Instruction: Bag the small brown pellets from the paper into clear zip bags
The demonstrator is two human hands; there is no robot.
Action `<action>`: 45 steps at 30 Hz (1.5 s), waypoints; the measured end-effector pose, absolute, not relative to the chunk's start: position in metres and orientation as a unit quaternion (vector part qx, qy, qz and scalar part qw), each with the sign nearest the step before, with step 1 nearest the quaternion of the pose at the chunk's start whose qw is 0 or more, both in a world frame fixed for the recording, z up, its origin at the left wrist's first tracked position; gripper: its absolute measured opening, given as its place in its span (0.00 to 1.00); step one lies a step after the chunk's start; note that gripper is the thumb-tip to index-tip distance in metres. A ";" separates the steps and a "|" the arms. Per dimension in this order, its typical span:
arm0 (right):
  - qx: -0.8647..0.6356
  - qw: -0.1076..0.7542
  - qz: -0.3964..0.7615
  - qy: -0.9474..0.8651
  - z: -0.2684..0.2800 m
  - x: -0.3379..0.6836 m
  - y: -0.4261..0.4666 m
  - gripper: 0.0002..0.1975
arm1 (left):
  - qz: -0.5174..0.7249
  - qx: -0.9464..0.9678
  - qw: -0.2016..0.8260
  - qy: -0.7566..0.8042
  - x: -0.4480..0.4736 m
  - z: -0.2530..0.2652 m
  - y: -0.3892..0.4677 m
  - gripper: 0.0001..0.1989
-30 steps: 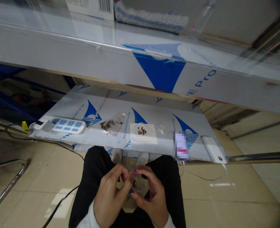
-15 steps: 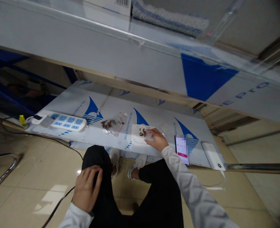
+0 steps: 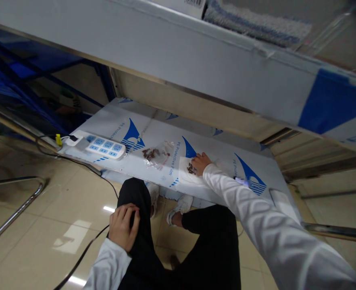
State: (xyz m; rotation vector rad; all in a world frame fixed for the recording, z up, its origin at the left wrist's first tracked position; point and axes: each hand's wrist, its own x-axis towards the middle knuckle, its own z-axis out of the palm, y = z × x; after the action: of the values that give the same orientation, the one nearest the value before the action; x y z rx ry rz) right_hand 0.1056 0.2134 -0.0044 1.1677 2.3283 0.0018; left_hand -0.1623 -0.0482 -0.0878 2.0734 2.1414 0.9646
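Observation:
My right hand (image 3: 201,163) reaches over the far right part of a white sheet (image 3: 186,176), its fingers bent downward. Small dark brown pieces (image 3: 191,168) lie in a loose group on the sheet, right beside the fingertips. Whatever the fingers pinch is hidden. To the left of the sheet, a clear plastic bag (image 3: 162,158) lies with more brown pieces (image 3: 151,154) in and around its left end. My left hand (image 3: 124,225) rests on my left knee, holding nothing, its fingers laid over the black trousers.
A white power strip (image 3: 107,147) with a plugged cable sits at the shelf's left end. On the right are a phone (image 3: 242,181), partly behind my sleeve, and a white device (image 3: 283,203). An upper shelf (image 3: 165,48) overhangs the low film-covered shelf (image 3: 144,125).
My right hand has moved toward the far edge of the white sheet; the translucent thing at its fingers no longer shows. The view has shifted. My left hand stays on the knee.

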 end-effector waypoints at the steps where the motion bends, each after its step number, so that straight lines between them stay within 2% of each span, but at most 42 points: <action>1: 0.428 0.265 0.003 0.864 -0.004 0.105 0.213 0.19 | 0.310 0.661 0.002 0.683 -0.163 -0.088 -0.048 0.03; 6: 0.434 0.240 0.010 0.868 0.002 0.111 0.212 0.18 | 0.322 0.662 -0.006 0.677 -0.164 -0.089 -0.048 0.02; 11: 0.501 0.184 0.032 0.845 0.024 0.154 0.217 0.27 | 0.325 0.657 -0.006 0.680 -0.164 -0.088 -0.048 0.02; 14: 0.619 0.102 0.050 0.777 0.027 0.200 0.219 0.30 | 0.326 0.655 -0.005 0.681 -0.166 -0.091 -0.047 0.03; 16: 0.703 0.028 0.031 0.710 0.016 0.225 0.215 0.29 | 0.324 0.655 -0.009 0.683 -0.168 -0.095 -0.045 0.03; 18: 0.741 -0.007 0.007 0.671 -0.003 0.240 0.208 0.29 | 0.324 0.660 -0.017 0.677 -0.171 -0.100 -0.044 0.04; 24: 0.747 0.020 -0.038 0.663 -0.060 0.233 0.183 0.24 | 0.328 0.680 -0.018 0.656 -0.177 -0.108 -0.043 0.03; 29: 0.791 0.019 -0.034 0.611 -0.071 0.218 0.170 0.33 | 0.324 0.678 -0.009 0.660 -0.175 -0.103 -0.045 0.03; 32: 0.804 -0.034 0.018 0.594 -0.058 0.194 0.168 0.38 | 0.320 0.670 0.008 0.669 -0.172 -0.098 -0.045 0.03; 34: 0.773 -0.082 0.039 0.628 -0.046 0.163 0.170 0.36 | 0.319 0.663 0.016 0.677 -0.170 -0.097 -0.045 0.03; 36: 0.715 -0.097 0.011 0.692 -0.035 0.119 0.176 0.29 | 0.322 0.664 0.011 0.675 -0.169 -0.096 -0.044 0.02; 39: 0.638 -0.069 -0.042 0.766 -0.030 0.047 0.188 0.23 | 0.325 0.671 -0.001 0.667 -0.170 -0.096 -0.044 0.02; 42: 0.638 -0.018 -0.066 0.767 -0.034 -0.006 0.199 0.21 | 0.319 0.672 -0.001 0.668 -0.171 -0.095 -0.045 0.03; 45: 0.656 -0.020 -0.087 0.749 -0.039 -0.028 0.206 0.16 | 0.314 0.672 0.002 0.671 -0.171 -0.092 -0.046 0.03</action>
State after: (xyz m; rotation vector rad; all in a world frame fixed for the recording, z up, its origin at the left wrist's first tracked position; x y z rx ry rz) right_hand -0.0282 0.2057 -0.0386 2.0890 2.3847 -0.2775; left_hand -0.1709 -0.0456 -0.0923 2.1086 2.1036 0.9846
